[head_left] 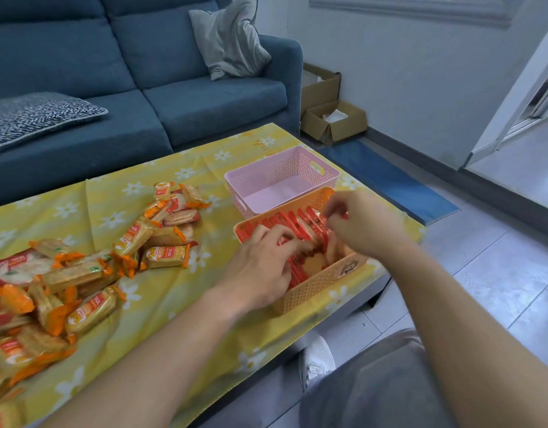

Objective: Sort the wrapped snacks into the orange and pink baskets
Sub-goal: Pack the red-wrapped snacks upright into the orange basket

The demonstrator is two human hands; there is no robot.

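While the blue sofa [204, 97] fills the background, the bench [180, 304] in front of it, covered in a yellow daisy cloth, carries everything the task needs. A loose pile of orange-wrapped snacks [81, 273] spreads over its left half, well apart from the baskets, and is probably the unsorted stock.

At the bench's right end the pink basket [285, 162] stands with nothing showing inside. It is just beside the far wall of the orange basket [316, 291], so both are within easy reach. The orange basket holds red-wrapped snacks [300, 223] stood on edge in tight rows, a packing that likely fits more in.

The left hand [260, 267] reaches into the basket's near-left part, fingers curled down over the tops of several red packets. It appears to grip them to hold the row upright and squeezed together. The right hand [362, 223] hovers over the far right end of the same rows with its fingers bent. It is motion-blurred, so I cannot tell whether it pinches a packet or holds nothing.

By my reading the red sort is well along, while the orange-wrapped pile awaits the pink basket.
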